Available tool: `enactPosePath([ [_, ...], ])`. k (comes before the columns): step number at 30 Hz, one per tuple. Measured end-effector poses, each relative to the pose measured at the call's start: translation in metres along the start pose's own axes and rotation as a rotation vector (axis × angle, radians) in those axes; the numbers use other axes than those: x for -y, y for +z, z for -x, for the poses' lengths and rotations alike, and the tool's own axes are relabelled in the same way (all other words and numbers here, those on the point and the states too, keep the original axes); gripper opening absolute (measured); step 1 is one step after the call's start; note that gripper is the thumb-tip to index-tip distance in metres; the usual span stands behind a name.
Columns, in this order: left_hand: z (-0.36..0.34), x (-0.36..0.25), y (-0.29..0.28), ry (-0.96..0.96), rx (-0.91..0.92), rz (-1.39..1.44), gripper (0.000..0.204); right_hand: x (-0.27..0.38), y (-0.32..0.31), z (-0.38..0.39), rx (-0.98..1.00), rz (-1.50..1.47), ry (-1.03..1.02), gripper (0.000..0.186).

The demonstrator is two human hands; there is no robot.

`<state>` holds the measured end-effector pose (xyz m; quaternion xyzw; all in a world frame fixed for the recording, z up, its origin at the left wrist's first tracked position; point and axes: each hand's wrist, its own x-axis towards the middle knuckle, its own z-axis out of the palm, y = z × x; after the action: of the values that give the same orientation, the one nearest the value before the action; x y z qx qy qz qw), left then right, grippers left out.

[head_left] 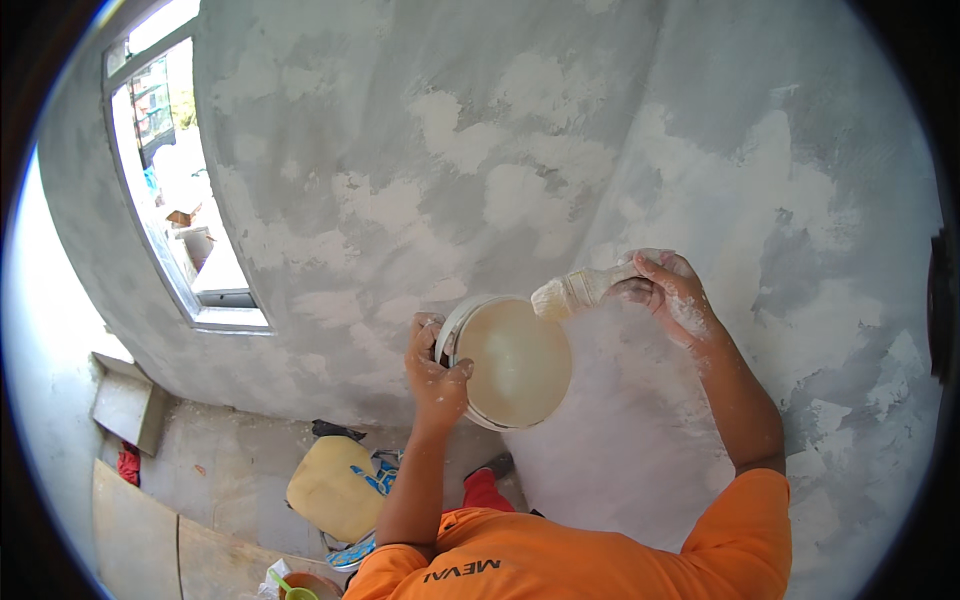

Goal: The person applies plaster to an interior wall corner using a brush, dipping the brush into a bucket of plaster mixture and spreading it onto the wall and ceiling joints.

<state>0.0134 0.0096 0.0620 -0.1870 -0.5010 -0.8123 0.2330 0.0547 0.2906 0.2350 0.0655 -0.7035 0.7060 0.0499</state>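
My left hand (437, 375) grips a round, pale bucket (478, 409) by its rim and side, with the thumb near the top edge. Cloudy, whitish liquid (515, 360) shows inside it. In my right hand (672, 293) is a wide paintbrush (588, 287), held by its handle. Its bristles are caked with white and point left, close to the bucket's far right rim. White smears mark my right hand and wrist. Before me rises a grey plastered wall (330, 150) with patchy white areas, meeting another wall at a corner.
A narrow window (230, 318) opens in the wall at the left. On the floor lie a yellowish board-like piece (335, 488), blue patterned items (375, 478) and a red cloth (128, 464). A brown container with a green scoop (292, 590) stands at the lower edge.
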Motion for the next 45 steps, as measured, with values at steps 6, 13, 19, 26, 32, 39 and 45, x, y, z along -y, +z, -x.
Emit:
enactPosePath([
  [6,0.002,-0.005,0.014,-0.167,-0.031,0.07,0.031,0.015,0.026,0.003,0.08,0.319,0.023,0.025],
  [13,0.007,0.008,0.037,-0.19,-0.025,0.112,0.031,0.007,0.054,0.043,0.774,1.529,-0.304,0.018],
  [19,0.013,0.023,0.05,-0.237,-0.003,0.106,0.035,0.041,0.051,0.043,0.575,1.47,-0.317,0.019],
  [26,0.016,0.049,0.064,-0.282,-0.022,0.195,0.028,0.102,0.006,0.002,-0.094,0.682,-0.305,0.027],
  [32,0.012,0.054,0.056,-0.292,0.026,0.263,0.028,0.115,-0.03,-0.005,-0.351,1.118,-0.55,0.027],
  [39,-0.004,0.046,0.044,-0.217,-0.01,0.244,0.029,0.03,-0.055,-0.066,-0.134,2.364,-0.922,0.027],
  [45,-0.008,0.026,0.026,-0.259,-0.086,0.221,0.03,-0.033,-0.025,-0.086,0.088,2.289,-0.135,0.026],
])
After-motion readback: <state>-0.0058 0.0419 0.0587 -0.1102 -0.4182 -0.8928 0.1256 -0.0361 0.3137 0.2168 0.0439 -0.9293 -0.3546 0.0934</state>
